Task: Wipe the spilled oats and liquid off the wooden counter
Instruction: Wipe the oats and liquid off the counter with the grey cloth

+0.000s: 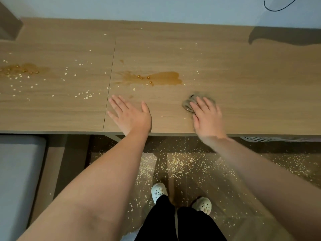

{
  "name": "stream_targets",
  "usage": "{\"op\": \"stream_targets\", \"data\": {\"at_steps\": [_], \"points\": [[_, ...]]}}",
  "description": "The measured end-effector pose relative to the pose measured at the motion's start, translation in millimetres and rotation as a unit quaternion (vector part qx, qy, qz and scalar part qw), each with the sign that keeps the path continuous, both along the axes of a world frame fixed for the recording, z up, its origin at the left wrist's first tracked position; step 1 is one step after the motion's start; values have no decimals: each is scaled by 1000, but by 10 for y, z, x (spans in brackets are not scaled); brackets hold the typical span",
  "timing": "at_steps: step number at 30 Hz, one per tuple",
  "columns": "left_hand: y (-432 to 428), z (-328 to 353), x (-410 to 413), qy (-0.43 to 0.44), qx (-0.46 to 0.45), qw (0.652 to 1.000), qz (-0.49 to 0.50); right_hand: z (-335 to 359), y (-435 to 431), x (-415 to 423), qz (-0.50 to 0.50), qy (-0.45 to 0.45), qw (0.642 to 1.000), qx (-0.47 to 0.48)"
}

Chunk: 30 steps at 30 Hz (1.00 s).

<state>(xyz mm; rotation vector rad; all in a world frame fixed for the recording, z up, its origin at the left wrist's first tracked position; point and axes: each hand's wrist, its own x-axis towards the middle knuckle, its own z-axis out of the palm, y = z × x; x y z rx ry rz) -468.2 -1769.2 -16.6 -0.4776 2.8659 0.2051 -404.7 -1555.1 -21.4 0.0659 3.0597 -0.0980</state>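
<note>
A brown liquid puddle (166, 79) lies mid-way along the long light-brown wood-grain bench (225, 70). Nearer than the puddle and to its right, the right grip (207, 117), blurred, presses flat with straight fingers on a crumpled grey cloth (187, 103). Nearer and left of the puddle, the left grip (130, 115) rests flat, fingers spread, holding nothing. Pale oat flakes (86, 96) lie scattered left of the puddle.
</note>
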Motion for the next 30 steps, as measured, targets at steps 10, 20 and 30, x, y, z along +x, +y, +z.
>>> {"op": "stream_targets", "data": {"at_steps": [10, 20, 30], "points": [[0, -40, -6, 8, -6, 1000, -1, -38, 204, -370, -217, 69, 973, -30], [13, -38, -6, -1, -11, 1000, -4, 10, 404, -1326, -360, 66, 928, -69], [13, -47, -20, -11, -36, 999, -5, 23, 389, -1101, 49, 52, 993, -89]]}}
